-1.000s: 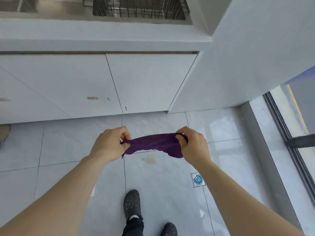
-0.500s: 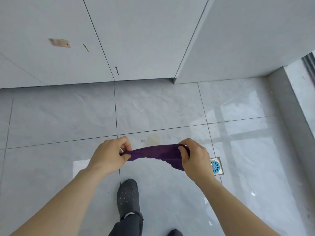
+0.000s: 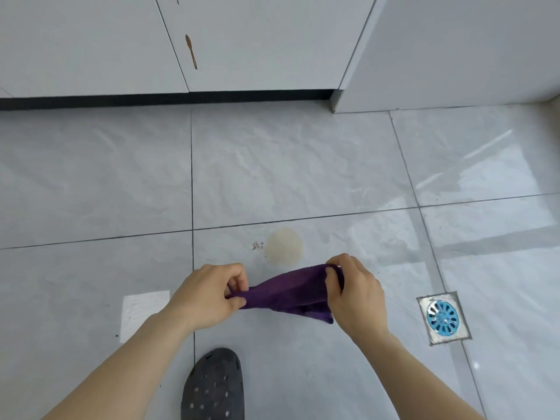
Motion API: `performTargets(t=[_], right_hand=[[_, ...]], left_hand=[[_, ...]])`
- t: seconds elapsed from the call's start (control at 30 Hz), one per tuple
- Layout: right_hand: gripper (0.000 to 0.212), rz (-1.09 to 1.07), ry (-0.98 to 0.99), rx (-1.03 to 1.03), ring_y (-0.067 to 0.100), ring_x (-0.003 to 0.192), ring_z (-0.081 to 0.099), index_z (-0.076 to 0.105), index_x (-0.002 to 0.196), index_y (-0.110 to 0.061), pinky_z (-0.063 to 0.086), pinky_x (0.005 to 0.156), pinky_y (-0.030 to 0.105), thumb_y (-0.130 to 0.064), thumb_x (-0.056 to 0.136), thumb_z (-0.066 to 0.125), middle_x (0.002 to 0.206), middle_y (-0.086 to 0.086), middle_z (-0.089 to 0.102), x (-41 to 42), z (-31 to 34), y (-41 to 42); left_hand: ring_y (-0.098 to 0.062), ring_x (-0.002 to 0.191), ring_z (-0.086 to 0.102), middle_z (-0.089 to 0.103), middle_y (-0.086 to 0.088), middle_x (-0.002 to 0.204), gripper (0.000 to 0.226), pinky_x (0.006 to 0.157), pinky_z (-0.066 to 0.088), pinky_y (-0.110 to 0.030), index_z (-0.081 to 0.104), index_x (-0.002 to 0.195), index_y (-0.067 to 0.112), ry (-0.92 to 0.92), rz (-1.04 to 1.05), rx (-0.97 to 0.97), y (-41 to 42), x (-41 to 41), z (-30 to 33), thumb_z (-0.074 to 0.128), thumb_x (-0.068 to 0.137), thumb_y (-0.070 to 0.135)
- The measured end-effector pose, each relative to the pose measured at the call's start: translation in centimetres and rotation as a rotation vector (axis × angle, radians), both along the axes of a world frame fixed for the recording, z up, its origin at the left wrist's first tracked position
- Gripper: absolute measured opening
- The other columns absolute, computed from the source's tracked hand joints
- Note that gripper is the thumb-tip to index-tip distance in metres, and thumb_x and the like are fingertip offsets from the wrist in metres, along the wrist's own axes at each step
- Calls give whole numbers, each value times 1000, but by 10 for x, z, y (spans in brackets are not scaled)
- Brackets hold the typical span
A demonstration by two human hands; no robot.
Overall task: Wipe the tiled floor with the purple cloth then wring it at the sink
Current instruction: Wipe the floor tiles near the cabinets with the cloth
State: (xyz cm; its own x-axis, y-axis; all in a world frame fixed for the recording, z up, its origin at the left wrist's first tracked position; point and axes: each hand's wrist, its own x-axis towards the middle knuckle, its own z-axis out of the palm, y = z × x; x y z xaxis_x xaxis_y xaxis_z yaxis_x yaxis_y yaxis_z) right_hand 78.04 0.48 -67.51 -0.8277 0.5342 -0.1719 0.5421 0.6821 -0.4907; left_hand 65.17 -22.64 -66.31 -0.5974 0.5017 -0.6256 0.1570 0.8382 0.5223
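The purple cloth [image 3: 288,294] is stretched between both hands, low over the grey tiled floor [image 3: 303,168]. My left hand [image 3: 209,294] pinches its left end and my right hand [image 3: 353,294] grips its right end, with a fold hanging down below the right fingers. A round beige stain [image 3: 284,246] with small brown specks beside it lies on the tile just beyond the cloth. The sink is out of view.
White cabinet doors [image 3: 257,40] with a dark toe gap stand at the far side. A square floor drain with a blue grate [image 3: 443,317] lies to the right. My dark perforated shoe [image 3: 213,386] is at the bottom. A white patch [image 3: 144,312] marks the tile at left.
The view has dropped from the counter and sink down close to the floor. Both hands, still holding the cloth, have come lower, just short of the beige stain.
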Motion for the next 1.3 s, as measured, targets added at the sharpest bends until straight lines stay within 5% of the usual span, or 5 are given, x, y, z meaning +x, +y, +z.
performTargets(t=[0.73,0.87,0.97,1.1,1.3], right_hand=[[33,-96,288,140,23,92,52,59,123,-23,50,82,41,-29,92,71,106,3,51,-103,-93,6],[60,36,196,80,21,121,52,45,144,-18,47,100,40,-42,94,65,132,1,55,-79,-114,-23],[85,177,7,146,22,157,15,21,161,-23,23,125,45,-69,94,47,167,6,27,-63,-138,-43],[91,232,-83,214,28,159,-7,10,163,-25,9,128,53,-78,93,34,172,9,2,-61,-153,-55],[71,238,-122,328,33,159,3,22,161,-30,17,125,58,-64,100,35,171,11,8,-59,-166,-56]], left_hand=[[-8,74,63,64,20,76,21,72,51,-28,49,84,35,175,120,222,57,4,-111,66,88,47],[-5,89,61,67,19,88,23,83,50,-30,60,90,33,352,2,278,40,-11,-117,48,93,52],[-14,103,61,67,14,107,23,96,43,-34,64,104,28,625,39,269,25,-29,-128,43,99,38],[-25,151,34,40,-2,163,57,126,19,-43,42,152,19,720,71,14,0,-52,-155,35,102,45],[-26,161,7,11,-2,173,74,129,12,-55,14,164,22,693,-115,-187,-3,-62,-184,20,101,60]])
